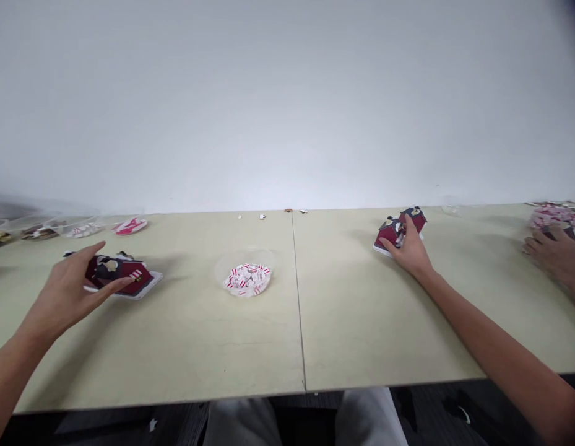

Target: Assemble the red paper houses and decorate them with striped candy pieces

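Note:
At the left, my left hand (67,288) is closed on a stack of dark red, house-shaped cutouts (141,279) with grey roofs and white edges; the thumb lies over the front, near a small red-and-white striped piece. My right hand (410,248) reaches out to the right and grips another stack of house-shaped cutouts (384,238), thumb and fingers across its top. Between the two hands stands a clear, shallow bowl (221,265) holding many small white pieces with red stripes (247,280).
Several clear bowls with small pieces, among them pink-and-white ones (130,226), line the far left. Tiny loose pieces (288,210) lie along the wall. At the right edge, another person's hand (554,254) touches a pink-and-white pile (556,217). A seam (299,310) crosses the table.

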Demonstrator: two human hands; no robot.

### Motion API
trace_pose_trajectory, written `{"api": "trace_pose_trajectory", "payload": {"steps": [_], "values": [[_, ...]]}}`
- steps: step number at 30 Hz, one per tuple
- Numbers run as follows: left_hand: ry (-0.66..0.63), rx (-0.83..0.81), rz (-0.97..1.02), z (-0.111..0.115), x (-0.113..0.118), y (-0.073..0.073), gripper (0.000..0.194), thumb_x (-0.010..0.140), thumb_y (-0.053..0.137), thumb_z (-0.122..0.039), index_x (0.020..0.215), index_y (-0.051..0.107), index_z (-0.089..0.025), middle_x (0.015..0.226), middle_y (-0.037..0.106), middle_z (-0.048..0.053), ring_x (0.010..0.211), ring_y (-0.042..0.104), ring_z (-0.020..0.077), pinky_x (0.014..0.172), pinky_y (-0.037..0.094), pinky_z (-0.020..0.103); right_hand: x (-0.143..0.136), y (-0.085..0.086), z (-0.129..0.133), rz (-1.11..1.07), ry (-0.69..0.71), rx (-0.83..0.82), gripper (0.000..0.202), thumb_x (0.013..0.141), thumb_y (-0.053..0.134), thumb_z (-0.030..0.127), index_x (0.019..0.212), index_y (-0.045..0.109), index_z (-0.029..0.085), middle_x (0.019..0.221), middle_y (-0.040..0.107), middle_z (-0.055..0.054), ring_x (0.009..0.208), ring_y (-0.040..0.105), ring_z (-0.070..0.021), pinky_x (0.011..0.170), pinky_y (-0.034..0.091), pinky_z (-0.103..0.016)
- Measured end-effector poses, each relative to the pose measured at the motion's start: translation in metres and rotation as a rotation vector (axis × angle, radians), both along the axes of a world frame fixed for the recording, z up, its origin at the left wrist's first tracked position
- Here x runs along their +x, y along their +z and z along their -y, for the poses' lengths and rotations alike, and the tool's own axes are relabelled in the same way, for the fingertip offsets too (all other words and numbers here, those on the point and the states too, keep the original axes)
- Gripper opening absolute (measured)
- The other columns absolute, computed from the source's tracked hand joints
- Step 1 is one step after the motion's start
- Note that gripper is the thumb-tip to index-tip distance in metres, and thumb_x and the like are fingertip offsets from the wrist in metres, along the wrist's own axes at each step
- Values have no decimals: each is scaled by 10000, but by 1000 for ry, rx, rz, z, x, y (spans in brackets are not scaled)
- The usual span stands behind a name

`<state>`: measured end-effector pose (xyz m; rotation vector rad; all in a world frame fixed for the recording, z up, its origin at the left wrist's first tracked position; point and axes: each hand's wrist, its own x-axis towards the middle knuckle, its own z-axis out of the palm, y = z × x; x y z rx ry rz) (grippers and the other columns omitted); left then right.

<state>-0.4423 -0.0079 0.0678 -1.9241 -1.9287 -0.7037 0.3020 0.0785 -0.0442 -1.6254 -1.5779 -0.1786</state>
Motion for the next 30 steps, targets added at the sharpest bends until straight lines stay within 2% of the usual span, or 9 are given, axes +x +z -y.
{"api": "trace_pose_trajectory", "payload": {"steps": [3,5,7,9,13,17,22,27,30], "values": [[11,205,-97,16,34,7,642,893,447,-677,1308,515,-192,1200,629,104,1207,557,290,1138,389,497,-8,1,1,3,3,11,1109,789,675,674,1585,177,85,1445,484,-246,1282,528,-391,1066,439,-520],[-71,182,17,20,73,13,505,923,467,-606,1215,568,-206,1118,667,70,1073,618,240,1032,480,396,-19,2,0,42,17,18,1104,780,674,696,1575,217,81,1400,522,-247,1249,545,-396,1053,444,-522],[-285,-77,138,15,118,18,441,957,436,-557,1215,588,-234,1096,691,42,937,647,190,834,528,278,-35,3,-2,100,51,30,1060,794,649,710,1558,273,79,1382,537,-246,1234,545,-401,1050,439,-528],[-482,-366,57,0,163,23,441,955,440,-541,1217,629,-240,1133,706,51,936,651,188,820,511,272,-54,7,-4,147,93,40,994,815,618,714,1535,331,91,1372,547,-237,1215,544,-402,1040,437,-538],[-515,-740,-164,-43,226,24,395,938,445,-442,1237,650,-286,1214,694,65,1043,657,224,858,505,314,-96,13,-11,159,166,47,903,844,593,691,1512,379,122,1319,583,-210,1190,538,-395,1033,431,-550],[-433,-841,-369,-73,247,14,337,861,498,-310,1125,698,-251,1194,696,104,996,666,246,820,504,342,-125,15,-17,79,263,30,868,863,608,636,1531,345,148,1330,564,-190,1221,525,-368,1042,442,-526],[-431,-759,-443,-82,242,5,263,864,449,-238,991,680,-231,1069,713,90,927,665,233,735,461,320,-136,16,-17,16,311,2,845,855,657,585,1536,330,207,1364,541,-159,1240,518,-346,1047,446,-516],[-436,-591,-308,-62,250,38,315,965,374,-404,913,634,-232,876,701,57,731,621,194,615,390,297,-137,17,-12,8,320,7,842,835,695,566,1520,344,223,1372,543,-155,1261,507,-359,1048,440,-536],[-597,-480,-147,-43,280,57,294,970,420,-445,965,636,-245,835,688,32,726,613,175,613,390,277,-142,18,-7,-20,347,5,831,830,708,554,1511,351,237,1379,532,-145,1280,502,-351,1059,442,-528]]}}
